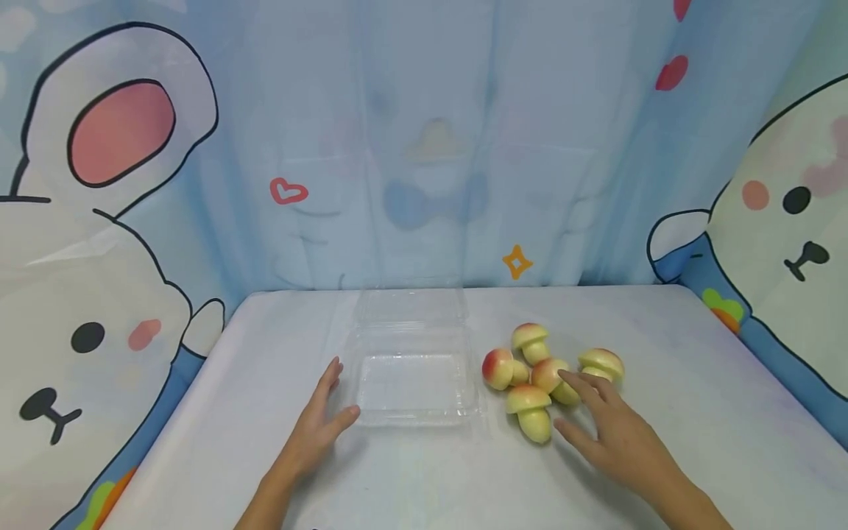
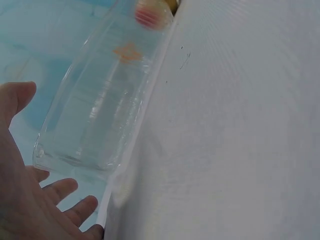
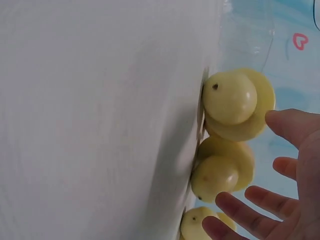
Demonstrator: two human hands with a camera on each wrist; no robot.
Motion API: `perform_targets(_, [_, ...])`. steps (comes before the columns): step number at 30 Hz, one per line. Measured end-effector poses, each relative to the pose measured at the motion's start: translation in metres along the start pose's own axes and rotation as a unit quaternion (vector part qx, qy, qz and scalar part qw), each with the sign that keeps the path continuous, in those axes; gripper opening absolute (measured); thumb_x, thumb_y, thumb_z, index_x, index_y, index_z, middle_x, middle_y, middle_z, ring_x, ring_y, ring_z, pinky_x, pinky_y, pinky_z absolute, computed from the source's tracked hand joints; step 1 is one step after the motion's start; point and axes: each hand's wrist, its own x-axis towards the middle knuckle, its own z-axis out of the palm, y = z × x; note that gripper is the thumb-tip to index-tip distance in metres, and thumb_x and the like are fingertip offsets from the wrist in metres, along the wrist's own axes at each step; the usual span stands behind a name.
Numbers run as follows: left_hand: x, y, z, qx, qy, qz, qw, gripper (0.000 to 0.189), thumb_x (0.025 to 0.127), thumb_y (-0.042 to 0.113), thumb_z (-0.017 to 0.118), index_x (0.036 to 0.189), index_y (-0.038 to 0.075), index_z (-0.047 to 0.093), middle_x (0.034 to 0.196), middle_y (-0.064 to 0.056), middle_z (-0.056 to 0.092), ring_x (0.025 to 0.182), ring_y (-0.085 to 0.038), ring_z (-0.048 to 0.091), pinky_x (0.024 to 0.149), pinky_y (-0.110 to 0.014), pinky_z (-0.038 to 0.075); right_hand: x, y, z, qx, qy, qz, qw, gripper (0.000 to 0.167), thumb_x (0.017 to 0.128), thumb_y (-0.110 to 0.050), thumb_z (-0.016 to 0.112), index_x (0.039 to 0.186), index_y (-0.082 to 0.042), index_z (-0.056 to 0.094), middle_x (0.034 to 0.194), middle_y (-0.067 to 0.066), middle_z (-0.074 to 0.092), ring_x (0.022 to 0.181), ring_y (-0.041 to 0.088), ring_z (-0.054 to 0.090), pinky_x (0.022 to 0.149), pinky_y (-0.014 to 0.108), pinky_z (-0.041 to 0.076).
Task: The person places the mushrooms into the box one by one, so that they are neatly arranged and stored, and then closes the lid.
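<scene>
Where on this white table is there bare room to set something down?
Free: the white tablecloth in front of the clear plastic container, between the left hand and right hand; left of the container; and right of the rightmost toy mushroom. Crowded: just right of the container, where five toy mushrooms cluster by the right hand.

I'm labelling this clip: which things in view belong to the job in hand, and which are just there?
Likely the job:
- five mushrooms, right hand over or by them
- clear box, left hand beside it

Just there:
- white table
- printed curtain
</scene>
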Motion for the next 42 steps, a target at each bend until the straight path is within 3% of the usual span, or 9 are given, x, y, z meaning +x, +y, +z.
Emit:
perform_targets(5, [-0.003, -0.003, 0.002, -0.005, 0.004, -0.002, 1.0000, 0.084, 0.099, 0.028, 0.065, 0.166, 0.012, 0.018, 0.170, -0.017, 0.025, 0.157, -0.045, 0.023, 0.122, -0.070, 0.016, 0.000, -0.005, 0.007, 0.000, -0.016, 0.008, 0.9998, 0.068, 0.096, -0.048, 0.072, 0.152, -0.018, 0.048, 0.146, 0.021, 0.048, 0.105, 0.039, 0.069, 0.082, 0.063, 0.057])
perform_targets(10, [-0.005, -0.007, 0.006, -0.005, 0.003, -0.024, 0.9997, 0.087, 0.097, 0.031, 0.069, 0.166, 0.013, 0.020, 0.171, -0.014, 0.026, 0.157, -0.043, 0.023, 0.123, -0.068, 0.017, 0.000, -0.009, 0.010, -0.004, -0.028, 0.015, 0.9995, 0.070, 0.095, -0.052, 0.071, 0.152, -0.017, 0.049, 0.142, 0.022, 0.050, 0.097, 0.032, 0.069, 0.079, 0.061, 0.058])
perform_targets(15, [-0.004, -0.008, 0.008, 0.002, 0.006, -0.037, 0.9993, 0.088, 0.096, 0.033, 0.071, 0.166, 0.016, 0.020, 0.171, -0.011, 0.027, 0.157, -0.041, 0.024, 0.125, -0.065, 0.019, -0.001, -0.012, 0.012, 0.010, -0.004, -0.005, 0.9999, 0.062, 0.095, -0.041, 0.075, 0.148, -0.017, 0.054, 0.133, 0.011, 0.055, 0.094, 0.020, 0.068, 0.072, 0.047, 0.058])
perform_targets(20, [-0.001, -0.006, 0.009, 0.013, 0.007, -0.036, 0.9992, 0.085, 0.099, 0.035, 0.067, 0.166, 0.015, 0.018, 0.169, -0.013, 0.031, 0.156, -0.043, 0.027, 0.123, -0.068, 0.020, -0.001, -0.016, 0.018, 0.019, 0.001, -0.022, 0.9996, 0.057, 0.094, -0.038, 0.076, 0.146, -0.023, 0.056, 0.125, 0.004, 0.057, 0.094, 0.017, 0.067, 0.067, 0.037, 0.053])
perform_targets(29, [-0.001, -0.003, 0.008, 0.022, -0.002, -0.053, 0.9984, 0.084, 0.101, 0.037, 0.064, 0.167, 0.018, 0.016, 0.162, -0.020, 0.042, 0.153, -0.048, 0.030, 0.119, -0.074, 0.019, 0.001, -0.020, 0.027, 0.022, 0.000, -0.028, 0.9994, 0.064, 0.091, -0.041, 0.079, 0.148, -0.023, 0.054, 0.111, -0.007, 0.064, 0.083, 0.003, 0.059, 0.062, 0.024, 0.046])
perform_targets(34, [0.000, -0.001, 0.008, 0.014, -0.006, -0.060, 0.9981, 0.084, 0.101, 0.038, 0.063, 0.167, 0.020, 0.015, 0.162, -0.020, 0.042, 0.153, -0.050, 0.027, 0.119, -0.075, 0.017, 0.004, -0.021, 0.030, 0.014, 0.013, -0.039, 0.9991, 0.067, 0.087, -0.033, 0.084, 0.146, -0.020, 0.054, 0.120, -0.005, 0.067, 0.082, 0.002, 0.059, 0.065, 0.025, 0.050])
perform_targets(42, [0.003, -0.002, 0.009, 0.015, -0.008, -0.065, 0.9978, 0.084, 0.101, 0.039, 0.062, 0.168, 0.023, 0.013, 0.162, -0.018, 0.043, 0.154, -0.048, 0.027, 0.120, -0.073, 0.017, 0.005, -0.022, 0.030, 0.038, 0.003, -0.002, 0.9993, 0.067, 0.086, -0.028, 0.085, 0.144, -0.018, 0.055, 0.103, -0.008, 0.068, 0.083, 0.005, 0.063, 0.069, 0.027, 0.053])
